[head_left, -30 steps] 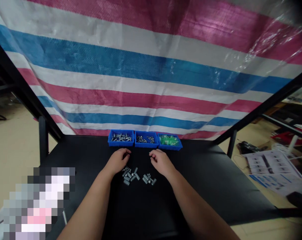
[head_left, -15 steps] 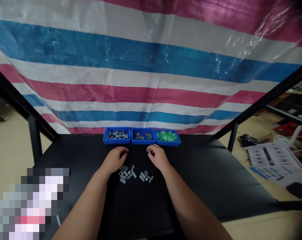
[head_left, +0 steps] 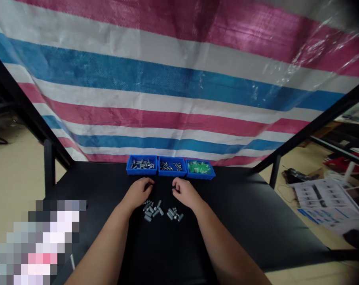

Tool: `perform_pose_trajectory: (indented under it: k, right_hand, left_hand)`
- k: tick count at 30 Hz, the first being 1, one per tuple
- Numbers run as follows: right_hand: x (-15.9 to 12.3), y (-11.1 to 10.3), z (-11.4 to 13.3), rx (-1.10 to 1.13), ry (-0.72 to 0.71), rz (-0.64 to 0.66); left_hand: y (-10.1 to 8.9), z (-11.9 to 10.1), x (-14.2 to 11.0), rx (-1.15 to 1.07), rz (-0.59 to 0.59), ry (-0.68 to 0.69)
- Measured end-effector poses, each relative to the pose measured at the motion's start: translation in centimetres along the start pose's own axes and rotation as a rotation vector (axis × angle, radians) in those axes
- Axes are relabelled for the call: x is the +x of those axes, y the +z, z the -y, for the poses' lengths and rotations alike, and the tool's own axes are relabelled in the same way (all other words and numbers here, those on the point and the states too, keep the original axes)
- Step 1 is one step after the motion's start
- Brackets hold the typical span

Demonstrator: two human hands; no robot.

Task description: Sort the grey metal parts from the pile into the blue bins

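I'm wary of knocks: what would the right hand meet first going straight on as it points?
Probably the middle blue bin, if the right hand is low enough; its height is unclear.

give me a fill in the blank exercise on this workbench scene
The open blue plastic bins stand side by side and number ____. The rightmost bin contains items mainly coloured ____. The loose grey metal parts on the black tabletop lie in ____ clusters. The striped plastic sheet behind has pink, white and ____ stripes.
Missing words: three; green; two; blue.
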State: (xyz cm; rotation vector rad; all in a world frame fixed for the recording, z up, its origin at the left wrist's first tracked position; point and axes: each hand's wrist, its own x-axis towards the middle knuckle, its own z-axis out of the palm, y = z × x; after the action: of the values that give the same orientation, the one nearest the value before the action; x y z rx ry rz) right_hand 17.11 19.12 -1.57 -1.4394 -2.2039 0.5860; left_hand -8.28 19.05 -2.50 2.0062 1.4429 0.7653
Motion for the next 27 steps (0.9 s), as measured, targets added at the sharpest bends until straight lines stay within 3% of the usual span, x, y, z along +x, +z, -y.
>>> perform_pose_trajectory:
  k: [4,7,10,12,15,17,19,23,27]
  right_hand:
    - [0.3,0.0,0.0,-0.098,0.133,0.007]
    - [0.2,-0.3,0.1,-0.131,0.184,0.115]
    - [0.5,-0.5,0.4,-0.072,0.139,0.232]
    - [1.1,-0.6,0.6,0.044,0.123,0.153]
    - [1.9,-0.3,0.9,0.229,0.201,-0.154]
    - [2.0,-0.1,1.1,0.266,0.220,-0.244]
    - [1.6,0.1,1.4,0.244,0.151,-0.148]
    - [0.3,0.2,2.4,0.205,-0.137,0.234]
    - [0.1,0.5,3.0,0.205,-0.268,0.324]
  left_hand:
    - [0.0,0.1,0.0,0.001,0.002,-0.003]
    - [0.1,0.1,0.0,0.003,-0.002,0.009]
    - [0.0,0.1,0.0,0.010,0.000,0.015]
    - [0.0,0.1,0.0,0.014,0.004,0.011]
    - [-0.1,0.0,0.1,0.018,0.014,0.004]
    - [-0.1,0.0,0.1,0.016,0.018,0.002]
    - [-0.1,0.0,0.1,0.011,0.018,-0.002]
    - [0.0,0.0,0.1,0.001,0.015,-0.008]
    - [0.1,0.0,0.1,0.011,0.006,0.004]
